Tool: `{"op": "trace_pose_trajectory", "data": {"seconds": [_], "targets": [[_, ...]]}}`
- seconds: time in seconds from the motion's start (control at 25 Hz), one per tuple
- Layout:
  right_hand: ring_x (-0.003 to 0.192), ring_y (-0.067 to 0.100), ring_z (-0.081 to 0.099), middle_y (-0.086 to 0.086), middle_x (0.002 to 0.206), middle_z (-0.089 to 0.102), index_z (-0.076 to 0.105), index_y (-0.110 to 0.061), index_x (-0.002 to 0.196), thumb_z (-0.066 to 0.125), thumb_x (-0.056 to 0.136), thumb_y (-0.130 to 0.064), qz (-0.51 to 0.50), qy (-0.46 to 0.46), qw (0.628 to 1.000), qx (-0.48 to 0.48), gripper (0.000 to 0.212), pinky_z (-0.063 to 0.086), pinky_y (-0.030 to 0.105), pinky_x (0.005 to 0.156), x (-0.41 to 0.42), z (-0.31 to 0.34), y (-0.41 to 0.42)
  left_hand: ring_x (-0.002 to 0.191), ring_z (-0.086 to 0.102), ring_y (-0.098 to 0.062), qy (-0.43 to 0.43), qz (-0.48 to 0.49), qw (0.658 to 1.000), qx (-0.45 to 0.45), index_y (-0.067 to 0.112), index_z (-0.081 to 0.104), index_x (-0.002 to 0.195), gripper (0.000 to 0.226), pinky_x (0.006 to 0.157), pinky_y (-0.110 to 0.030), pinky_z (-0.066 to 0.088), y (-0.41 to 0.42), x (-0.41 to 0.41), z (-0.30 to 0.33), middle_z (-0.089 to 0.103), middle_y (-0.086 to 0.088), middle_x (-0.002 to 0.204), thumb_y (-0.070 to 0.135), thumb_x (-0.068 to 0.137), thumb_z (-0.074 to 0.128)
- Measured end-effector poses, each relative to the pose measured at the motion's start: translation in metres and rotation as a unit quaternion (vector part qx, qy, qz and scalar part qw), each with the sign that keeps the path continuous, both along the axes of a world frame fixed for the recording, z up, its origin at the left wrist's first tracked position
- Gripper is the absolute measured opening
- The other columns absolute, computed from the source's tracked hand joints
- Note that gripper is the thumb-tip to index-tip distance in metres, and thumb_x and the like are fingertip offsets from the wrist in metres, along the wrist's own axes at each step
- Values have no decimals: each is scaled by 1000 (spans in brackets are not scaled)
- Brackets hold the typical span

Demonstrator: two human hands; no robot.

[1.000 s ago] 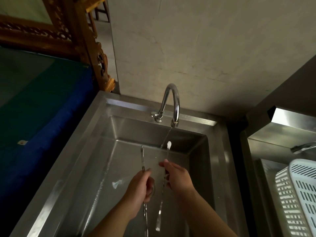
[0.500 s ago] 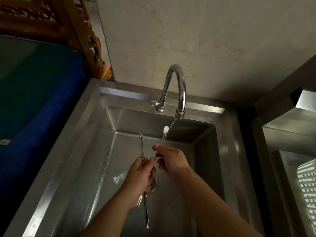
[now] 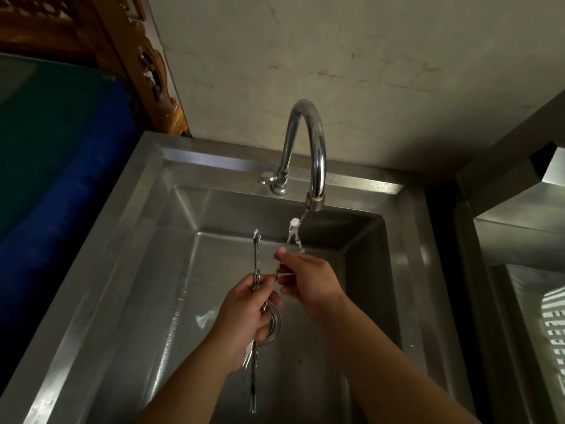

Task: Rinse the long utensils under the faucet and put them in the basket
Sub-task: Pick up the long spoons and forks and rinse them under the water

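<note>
Both hands work over the steel sink (image 3: pixel 146 270), below and in front of the faucet (image 3: pixel 308 142). The left hand (image 3: pixel 247 319) is clenched around a bundle of long metal utensils (image 3: pixel 256 258); their upper ends stick up past the fist toward the faucet, left of the water stream, and their lower ends hang out beneath the fist over the sink floor. The right hand (image 3: pixel 308 280) pinches a single thin utensil (image 3: pixel 292 231) between thumb and fingertips, just right of the left hand; its tip sits directly under the faucet's spout, in the running water (image 3: pixel 301 217). How many pieces are in the bundle cannot be told.

The drain (image 3: pixel 274 324) lies under the left hand, partly hidden by it. Sink walls stand well apart from both hands on all sides; the basin floor around the drain is bare. A white slotted basket (image 3: pixel 555 338) shows at the frame's right edge, in a second basin, well to the right of the faucet. A blue surface (image 3: pixel 55 185) borders the sink's left rim.
</note>
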State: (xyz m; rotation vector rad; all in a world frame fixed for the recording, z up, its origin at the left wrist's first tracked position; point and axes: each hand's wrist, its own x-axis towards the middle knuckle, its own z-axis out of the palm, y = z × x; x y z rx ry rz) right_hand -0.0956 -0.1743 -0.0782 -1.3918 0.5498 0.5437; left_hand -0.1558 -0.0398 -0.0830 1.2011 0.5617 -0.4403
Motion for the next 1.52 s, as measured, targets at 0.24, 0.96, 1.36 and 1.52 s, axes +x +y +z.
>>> {"op": "trace_pose_trajectory", "data": {"seconds": [0.24, 0.96, 1.36, 1.52], "targets": [[67, 15, 68, 7, 81, 73, 78, -1, 103, 74, 95, -23, -41, -9, 999, 20, 24, 57, 26, 59, 12, -1, -8, 43, 31, -8, 16, -2, 1000, -19, 25, 75, 97, 11, 39, -19, 22, 0, -4, -1, 70, 2, 71, 32, 96, 66], [66, 13, 68, 7, 80, 73, 77, 1, 103, 79, 90, -12, -39, -21, 999, -4, 19, 57, 24, 62, 37, 4, -7, 40, 34, -6, 24, 9, 999, -33, 16, 71, 106, 17, 35, -18, 26, 4, -13, -1, 66, 0, 66, 27, 97, 64], [63, 13, 68, 6, 77, 72, 75, -4, 96, 60, 104, -34, -44, -2, 998, -48, 35, 57, 22, 55, 43, 13, -1, 38, 34, -5, 28, 21, 998, -53, 10, 69, 111, 24, 36, -16, 23, 5, -15, 2, 63, 0, 63, 27, 94, 66], [62, 14, 70, 6, 72, 72, 74, -3, 91, 57, 107, -24, -61, 1, 998, 15, 32, 60, 24, 57, 43, 14, -3, 38, 35, -5, 33, 18, 997, -65, 10, 69, 109, 28, 35, -17, 25, 7, -13, 2, 63, 1, 63, 30, 89, 69]]}}
